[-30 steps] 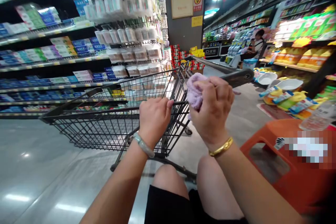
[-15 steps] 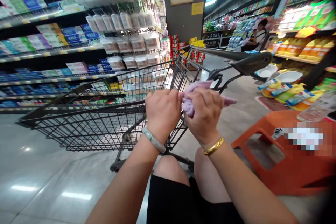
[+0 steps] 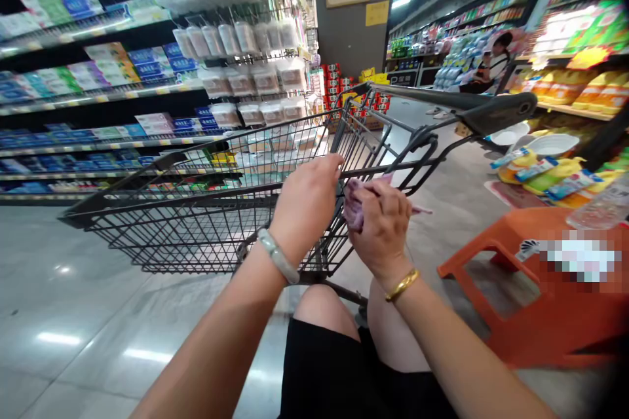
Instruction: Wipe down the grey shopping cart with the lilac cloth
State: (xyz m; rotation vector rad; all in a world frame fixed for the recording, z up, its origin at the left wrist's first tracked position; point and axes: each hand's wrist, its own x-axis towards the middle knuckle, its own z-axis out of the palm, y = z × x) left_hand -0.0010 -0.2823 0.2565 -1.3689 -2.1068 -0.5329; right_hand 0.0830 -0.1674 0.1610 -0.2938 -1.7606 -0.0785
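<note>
A black wire shopping cart [image 3: 162, 226] stands side-on before my knees. My left hand [image 3: 309, 200], a pale bangle on its wrist, is closed over the cart's upper side rail; its fingertips are hidden on the far side. Just to the right, my right hand [image 3: 381, 226], with a gold bracelet, grips a bunched purple cloth [image 3: 352, 203]. The cloth lies close against the cart's rear frame, below the rail. Whether it touches the metal is hidden by my fingers. A thin end of cloth pokes out past my right knuckles.
An orange plastic stool [image 3: 496, 301] stands at the right, with a clear plastic container [image 3: 602, 203] and a blurred-out item on it. Stocked shelves [image 3: 162, 88] line the left. Yellow bottles [image 3: 565, 177] sit low at the right. Farther back, a person [image 3: 491, 65] sits in the aisle.
My right hand has lowered slightly with the cloth, and the gap between my hands has widened. My left hand has tilted upward on the rail. The surroundings have shifted right in view.
</note>
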